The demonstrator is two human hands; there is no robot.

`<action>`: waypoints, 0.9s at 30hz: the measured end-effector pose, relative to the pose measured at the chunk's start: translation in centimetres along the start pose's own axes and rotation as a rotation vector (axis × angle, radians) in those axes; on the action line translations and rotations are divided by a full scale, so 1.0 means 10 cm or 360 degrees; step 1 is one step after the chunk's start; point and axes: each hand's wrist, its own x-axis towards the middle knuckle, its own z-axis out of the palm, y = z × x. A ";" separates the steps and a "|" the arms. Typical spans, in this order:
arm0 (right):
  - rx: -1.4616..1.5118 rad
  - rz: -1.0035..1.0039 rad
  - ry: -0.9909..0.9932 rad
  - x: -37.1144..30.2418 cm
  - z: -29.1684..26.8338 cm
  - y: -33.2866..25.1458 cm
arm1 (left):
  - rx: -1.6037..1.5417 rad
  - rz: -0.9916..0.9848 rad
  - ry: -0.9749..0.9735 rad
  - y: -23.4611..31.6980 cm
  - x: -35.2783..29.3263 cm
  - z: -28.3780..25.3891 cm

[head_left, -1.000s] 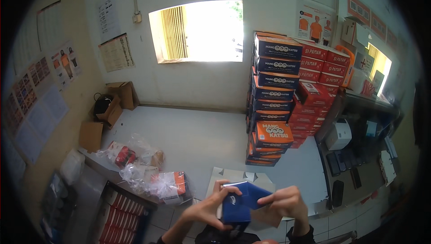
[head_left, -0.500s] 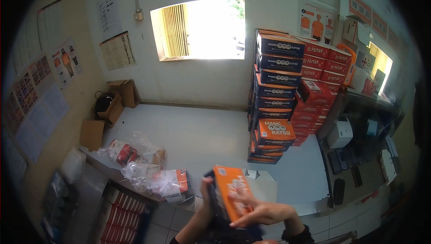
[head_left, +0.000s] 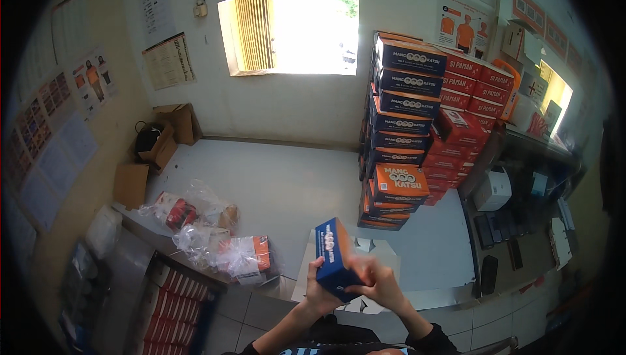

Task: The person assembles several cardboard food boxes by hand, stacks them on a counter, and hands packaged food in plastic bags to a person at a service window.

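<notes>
A navy and orange cardboard box (head_left: 330, 258) is tilted between my hands above the front edge of the table. My left hand (head_left: 321, 295) grips its lower left side, with the thumb on the navy face. My right hand (head_left: 379, 283) is closed at the box's right edge, fingers bent against the carton and partly blurred. Beneath and behind the box lie flat white cardboard blanks (head_left: 386, 257) with cut slots. To the left, several plastic-wrapped packages (head_left: 242, 257) sit on the white table (head_left: 287, 185), one with an orange box inside.
Tall stacks of navy and orange boxes (head_left: 399, 141) and red boxes (head_left: 456, 134) stand at the right. Open brown cartons (head_left: 156, 153) occupy the far left corner. A crate of red and white folded boxes (head_left: 173, 309) is at lower left. A dark counter holds a white device (head_left: 493, 190).
The box has turned so its navy side faces up more, and it has moved slightly higher. My right hand has shifted from the orange face to the box's right edge.
</notes>
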 end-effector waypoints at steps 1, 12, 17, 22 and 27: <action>-0.0112 -0.0178 -0.0067 -0.05 0.04 0.07 | -0.0075 0.0047 -0.0117 0.00 -0.02 -0.02; -0.0216 0.0304 0.0171 -0.37 0.28 0.46 | 0.1937 0.1018 0.0212 -0.50 -0.03 -0.27; 0.0752 0.0602 0.0003 -0.37 -0.02 0.36 | 0.1559 0.0509 0.0006 -0.27 0.07 -0.29; 0.0380 0.0695 0.0138 -0.49 0.02 0.54 | 0.2591 0.0574 -0.0059 -0.41 0.01 0.07; 0.0218 0.0478 -0.0386 -0.84 0.23 0.51 | 0.2479 0.0214 -0.0165 -0.32 -0.17 -0.27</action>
